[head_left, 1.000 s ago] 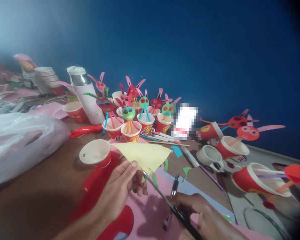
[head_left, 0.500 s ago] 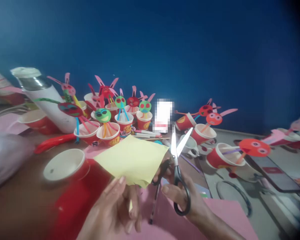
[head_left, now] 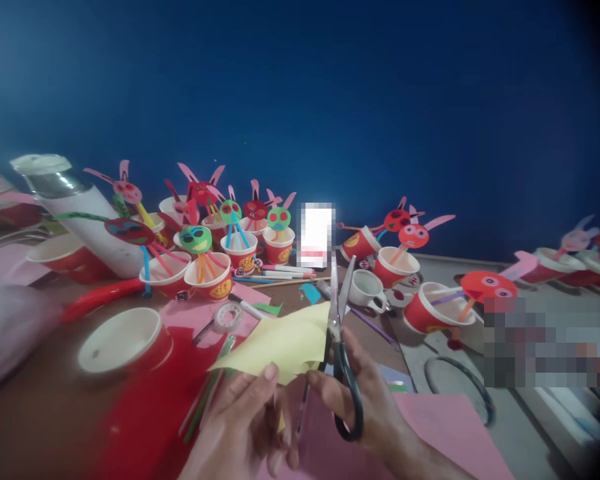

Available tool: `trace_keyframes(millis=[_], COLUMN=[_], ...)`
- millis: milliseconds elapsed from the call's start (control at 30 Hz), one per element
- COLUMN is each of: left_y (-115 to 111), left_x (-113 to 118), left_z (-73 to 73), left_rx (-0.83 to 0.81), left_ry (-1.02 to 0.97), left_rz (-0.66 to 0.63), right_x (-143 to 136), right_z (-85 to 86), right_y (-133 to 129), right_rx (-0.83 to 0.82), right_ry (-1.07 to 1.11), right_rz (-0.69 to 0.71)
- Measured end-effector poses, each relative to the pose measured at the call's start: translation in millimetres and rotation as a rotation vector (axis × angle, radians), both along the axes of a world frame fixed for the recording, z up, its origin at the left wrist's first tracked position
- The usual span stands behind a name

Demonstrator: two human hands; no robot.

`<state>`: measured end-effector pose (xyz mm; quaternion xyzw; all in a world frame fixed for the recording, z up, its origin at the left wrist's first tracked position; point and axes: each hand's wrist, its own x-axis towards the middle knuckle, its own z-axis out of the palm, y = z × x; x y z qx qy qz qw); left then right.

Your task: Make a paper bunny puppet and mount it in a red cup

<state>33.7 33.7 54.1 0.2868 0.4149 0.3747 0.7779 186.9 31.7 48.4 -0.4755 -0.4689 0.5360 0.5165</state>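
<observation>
A sheet of pale yellow paper [head_left: 275, 343] is pinched at its near edge between the thumb and fingers of my left hand [head_left: 253, 407]. My right hand [head_left: 365, 393] has its thumb and fingers in the black handles of a pair of scissors [head_left: 341, 333]. The blades point up and away, spread apart, close to the paper's right edge. Whether the paper lies between the blades I cannot tell. Beneath both hands lies a pink sheet [head_left: 445, 427], with a thin dark pen or brush [head_left: 304, 403] partly hidden above it.
Several red paper cups [head_left: 207, 277] with paper-faced figures stand along the blue wall. A cup [head_left: 123, 340] lies tilted at left beside a red sheet [head_left: 145, 407]. A white mug [head_left: 367, 290], a tape roll [head_left: 228, 317], markers [head_left: 287, 272] and a tilted white flask [head_left: 87, 213] lie around.
The yellow paper has tilted, its far edge lower, uncovering the tape roll and marker behind it. My right hand and the scissors have moved slightly left and closer to the paper.
</observation>
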Motion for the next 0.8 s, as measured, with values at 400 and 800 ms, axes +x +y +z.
trace_keyframes(millis=[400,800], left_y=[7,24], left_x=[-4,8], left_z=[2.6,16.8], left_rx=[0.035,0.034], left_ry=[0.117,0.042], left_rz=[-0.036,-0.082], right_x=[2,35], right_z=[13.0,40.4], right_y=[1,-1], right_rx=[0.008,0.162], right_ry=[-0.244,-0.236], right_rz=[-0.079,-0.364])
